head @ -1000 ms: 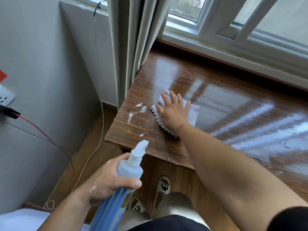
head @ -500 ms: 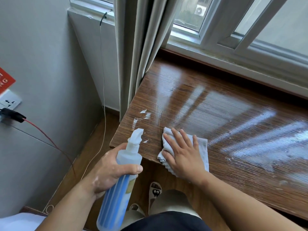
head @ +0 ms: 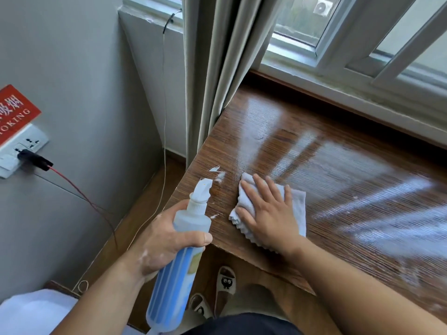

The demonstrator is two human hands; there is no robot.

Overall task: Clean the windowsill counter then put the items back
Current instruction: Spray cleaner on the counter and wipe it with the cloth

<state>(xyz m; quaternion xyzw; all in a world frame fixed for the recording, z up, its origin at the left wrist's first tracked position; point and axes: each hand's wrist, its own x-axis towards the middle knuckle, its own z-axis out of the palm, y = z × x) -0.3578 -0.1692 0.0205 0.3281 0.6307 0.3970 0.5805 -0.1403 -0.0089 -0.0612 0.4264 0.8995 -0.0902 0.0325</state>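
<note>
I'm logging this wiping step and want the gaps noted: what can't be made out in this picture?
All in the head view:
- Spray bottle label: the left hand covers part, the rest is blurred; its base is cut off by the bottom edge.
- Cloth: its middle lies under the flat right hand.
- Red sign: cut off by the left edge.
- Counter right end: past the frame, and glare hides any remaining dirt.

**Browns, blues and greys at the window**

The counter is dark brown with fine wood grain, glossy pale streaks and small white flecks. The cloth is pale grey-blue. The spray bottle is blue with lighter stripes, a yellow-green label patch and a white nozzle. Curtain beige-grey; wall grey; sign red with white lettering; wire red; slippers cream with black owl faces.
</note>
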